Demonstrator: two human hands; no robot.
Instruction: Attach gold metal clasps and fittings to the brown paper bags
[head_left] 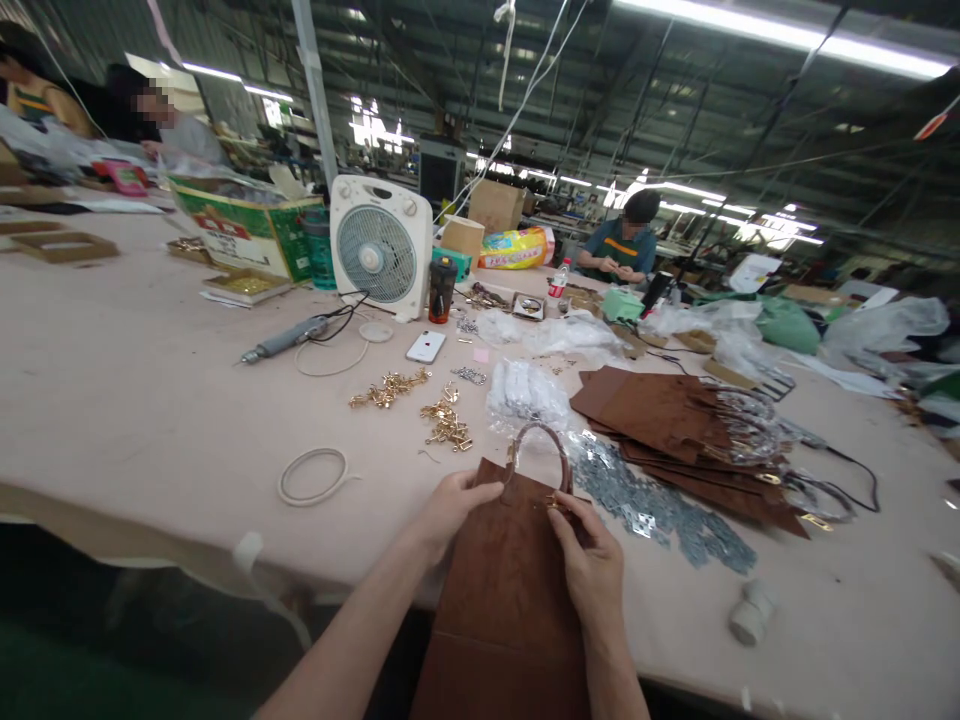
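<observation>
- The pale surface stretches from the near edge far back into the workshop.
- A stack of brown pieces with wrapped handles lies to the right.
- The brown panel is at the near edge, centre, its lower part hanging toward the person.
- A white box fan stands upright at the far left of centre.
- Grey metal plates spread just right of the panel.
- Of the hands, the left hand grasps the panel's left edge, thumb on top; the right hand pinches a gold-coloured fitting at the top right.
- A curved brown handle arches above the panel's far edge.
- Gold-coloured hardware lies loose, farther left.
- The gold-coloured fitting sits by the handle's right foot.
</observation>
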